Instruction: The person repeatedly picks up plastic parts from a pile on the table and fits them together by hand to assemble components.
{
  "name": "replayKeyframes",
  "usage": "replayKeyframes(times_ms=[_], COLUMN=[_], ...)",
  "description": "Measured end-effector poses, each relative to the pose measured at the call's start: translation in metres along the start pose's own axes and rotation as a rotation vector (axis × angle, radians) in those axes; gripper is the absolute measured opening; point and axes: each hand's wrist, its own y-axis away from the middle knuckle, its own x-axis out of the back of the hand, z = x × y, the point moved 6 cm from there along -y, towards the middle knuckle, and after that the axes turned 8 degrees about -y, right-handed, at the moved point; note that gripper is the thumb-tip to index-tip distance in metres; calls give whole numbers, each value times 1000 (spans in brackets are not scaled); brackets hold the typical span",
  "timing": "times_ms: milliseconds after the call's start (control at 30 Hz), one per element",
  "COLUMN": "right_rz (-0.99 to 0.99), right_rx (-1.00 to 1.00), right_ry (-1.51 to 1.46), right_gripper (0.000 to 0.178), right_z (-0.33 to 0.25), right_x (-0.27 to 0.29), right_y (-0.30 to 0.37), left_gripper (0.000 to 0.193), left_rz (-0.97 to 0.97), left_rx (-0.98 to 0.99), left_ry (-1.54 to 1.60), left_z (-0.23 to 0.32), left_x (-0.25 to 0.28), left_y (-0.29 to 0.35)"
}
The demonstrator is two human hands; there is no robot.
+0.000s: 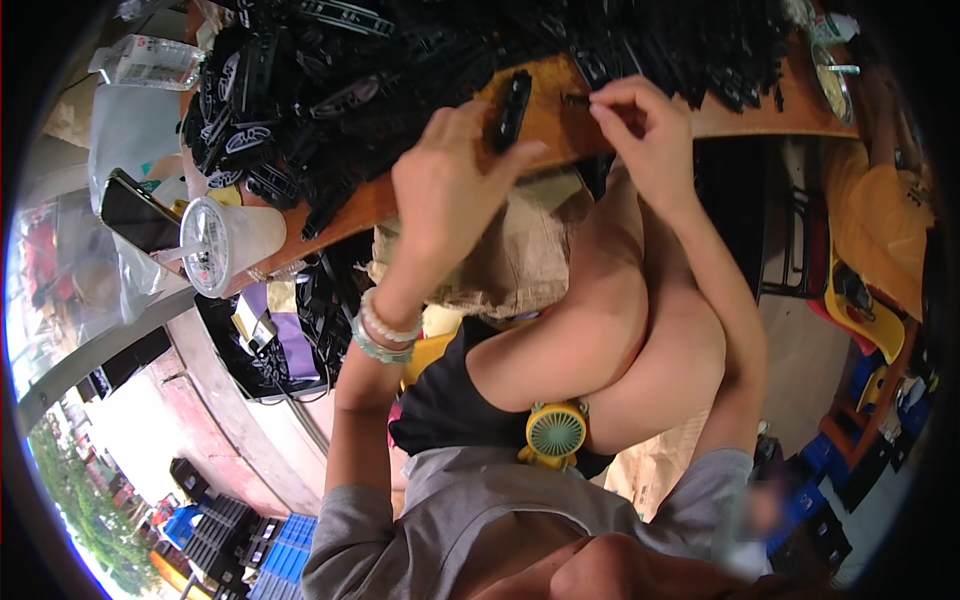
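Observation:
My left hand [440, 185] hovers at the table edge with its thumb stretched out and apart from the fingers. It holds nothing that I can see. Just beyond the thumb, a long black plastic part [512, 108] lies on the brown wooden tabletop [552, 78]. To the right, my right hand [648, 130] is closed in a pinch, thumb against index finger. A small dark thin piece [576, 100] sticks out from its fingertips; its kind is too small to make out. A large heap of black plastic parts [340, 95] covers the table around both hands.
At the table's left stand a lidded plastic cup [235, 245] with a straw and a phone [138, 212]. A small yellow-green fan [555, 434] rests on my lap. Brown paper [515, 250] hangs below the edge. Another person in orange [880, 220] sits at the right.

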Motion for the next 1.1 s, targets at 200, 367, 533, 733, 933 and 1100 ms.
replayKeyframes(times_ms=[200, 367, 533, 733, 933, 1100], right_rz=[-10, -38, -113, -245, -315, -316], right_rx=[30, 166, 322, 129, 342, 433], right_ry=[-139, -95, -19, -151, -36, 80], right_gripper=[9, 13, 15, 15, 20, 22], right_z=[-28, -53, -69, -67, -74, -77], right_x=[-13, -26, -28, -35, -41, -46], right_y=[10, 11, 13, 13, 14, 17], left_gripper=[26, 23, 29, 44, 22, 22], left_rz=[18, -73, -53, -344, -207, -188], left_rx=[146, 371, 401, 355, 401, 456], left_ry=[185, 732, 1283, 1324, 1117, 1071], left_z=[-1, 3, 2, 3, -6, -8], left_x=[-24, -33, -30, -26, -16, -11], left_y=[-1, 31, 35, 32, 39, 47])
